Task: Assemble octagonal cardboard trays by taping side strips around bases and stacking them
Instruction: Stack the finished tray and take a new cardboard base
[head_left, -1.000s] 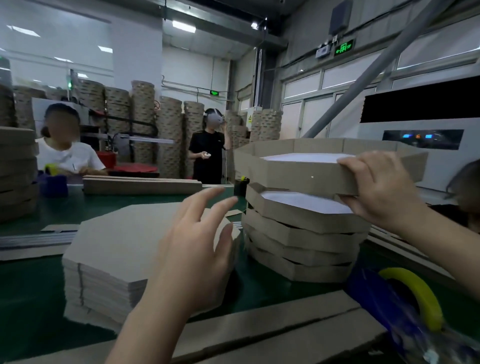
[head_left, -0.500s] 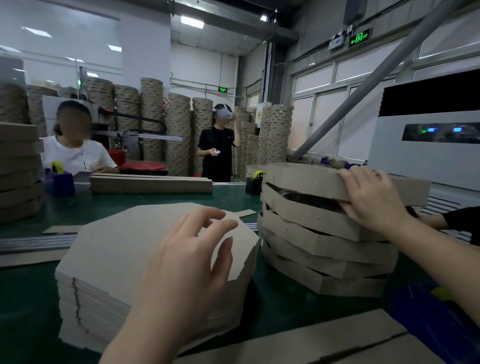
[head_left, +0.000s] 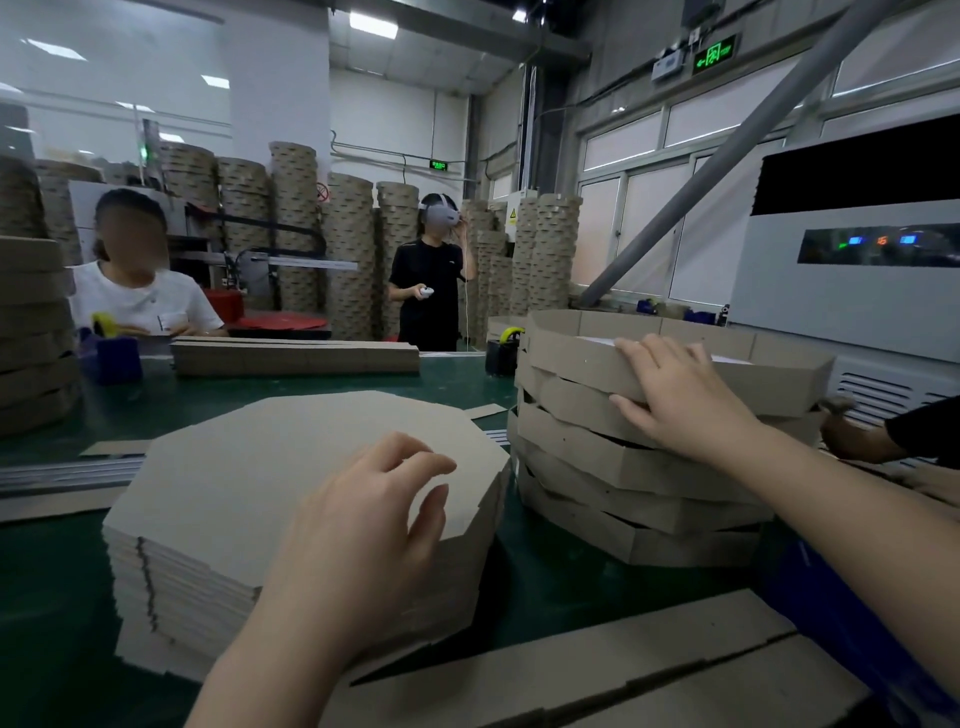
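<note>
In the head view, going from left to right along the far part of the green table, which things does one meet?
Blue tape dispenser → pile of cardboard strips → black tape dispenser → stack of trays, gripped at its top by the right hand.

right hand (head_left: 675, 395) gripping top tray (head_left: 571, 358) on tray stack (head_left: 597, 467), left hand (head_left: 363, 525) loosely curled over base pile (head_left: 234, 493)
</note>
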